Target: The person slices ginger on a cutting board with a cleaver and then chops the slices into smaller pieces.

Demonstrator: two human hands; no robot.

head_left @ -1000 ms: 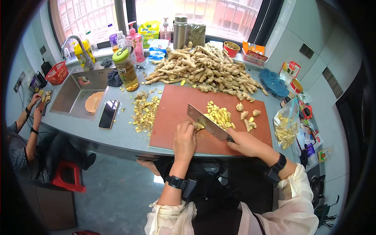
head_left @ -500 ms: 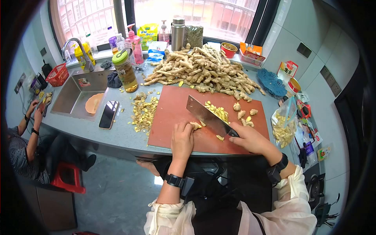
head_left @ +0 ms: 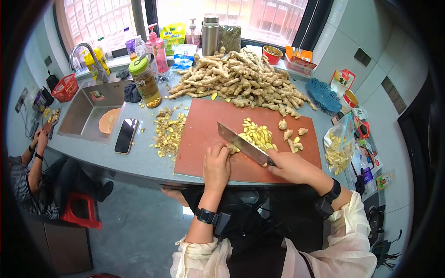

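My right hand (head_left: 292, 167) is wrapped round the handle of a cleaver (head_left: 241, 144), whose blade slants up to the left over the brown cutting board (head_left: 199, 125). My left hand (head_left: 216, 164) presses a piece of ginger (head_left: 233, 148) onto the board, its fingers closed beside the blade. Behind the blade lies a heap of sliced ginger (head_left: 256, 134). Several small ginger knobs (head_left: 288, 134) sit farther right on the board. Past the board's far edge rises a big pile of whole ginger roots (head_left: 245, 81).
Ginger scraps (head_left: 168, 132) and a phone (head_left: 126, 136) lie left of the board. A jar with a green lid (head_left: 145, 83) stands near the sink (head_left: 74, 123). To the right are a bag of ginger pieces (head_left: 339, 148) and a blue basket (head_left: 323, 96). A seated person (head_left: 30, 176) works at far left.
The cleaver has shifted slightly left and down, and more of the sliced heap shows behind it. My left hand keeps its hold on the ginger. The view has shifted a little.
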